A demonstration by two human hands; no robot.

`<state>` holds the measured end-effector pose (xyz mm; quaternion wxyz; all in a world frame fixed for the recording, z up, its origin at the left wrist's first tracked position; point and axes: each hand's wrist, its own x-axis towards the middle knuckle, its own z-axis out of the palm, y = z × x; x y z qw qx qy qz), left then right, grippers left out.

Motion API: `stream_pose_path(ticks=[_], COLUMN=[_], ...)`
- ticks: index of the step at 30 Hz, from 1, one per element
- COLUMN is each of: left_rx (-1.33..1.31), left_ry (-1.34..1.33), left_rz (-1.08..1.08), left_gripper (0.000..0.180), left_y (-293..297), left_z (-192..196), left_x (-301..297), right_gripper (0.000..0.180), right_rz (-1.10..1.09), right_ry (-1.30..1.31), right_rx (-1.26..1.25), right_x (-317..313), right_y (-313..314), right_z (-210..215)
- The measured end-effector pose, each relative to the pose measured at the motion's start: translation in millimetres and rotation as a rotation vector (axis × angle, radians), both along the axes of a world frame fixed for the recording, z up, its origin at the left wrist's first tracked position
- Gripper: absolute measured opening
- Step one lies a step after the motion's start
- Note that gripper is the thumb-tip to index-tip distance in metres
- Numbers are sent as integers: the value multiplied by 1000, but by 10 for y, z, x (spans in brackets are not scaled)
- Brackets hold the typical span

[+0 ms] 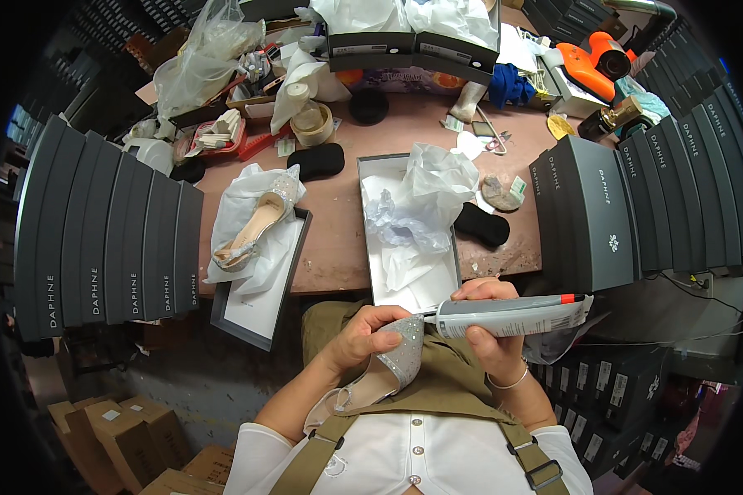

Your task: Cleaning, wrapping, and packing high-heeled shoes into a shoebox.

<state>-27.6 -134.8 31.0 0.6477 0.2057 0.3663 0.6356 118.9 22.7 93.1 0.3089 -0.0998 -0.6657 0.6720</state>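
Glue tube nozzle at the shoe toe, both hands loaded.

Your left hand (pixel 362 334) pinches the glittery silver shoe (pixel 392 367) at its pointed toe, thumb on top, fingers curled under; the shoe's long axis runs from the toe, centre, down-left toward your lap, the beige insole facing up. Your right hand (pixel 491 326) has its fingers wrapped tight around a grey squeeze tube (pixel 512 315) lying roughly level, nozzle pointing left, tip just beside the toe, crimped end far right. The right hand is nearer the nozzle. An open shoebox (pixel 404 231) with crumpled tissue paper (pixel 421 202) sits just beyond on the table (pixel 338 231); the matching shoe (pixel 260 221) lies on a box lid to the left.
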Motion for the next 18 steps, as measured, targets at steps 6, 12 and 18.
stream_pose_path(ticks=[6, 12, 18], left_rx=[-11, -26, -81], left_ry=[22, 13, 6], left_rz=[-5, 6, 26], left_gripper=[42, 43, 53], left_y=[-4, -15, -30], left_z=[-6, 19, -19], left_x=[-4, 2, 7], right_gripper=[37, 37, 37], right_rz=[0, 7, 4], right_ry=[7, 2, 10], right_rx=[-21, -35, -140], right_x=[5, 28, 6], right_y=[3, 2, -15], right_z=[5, -1, -50])
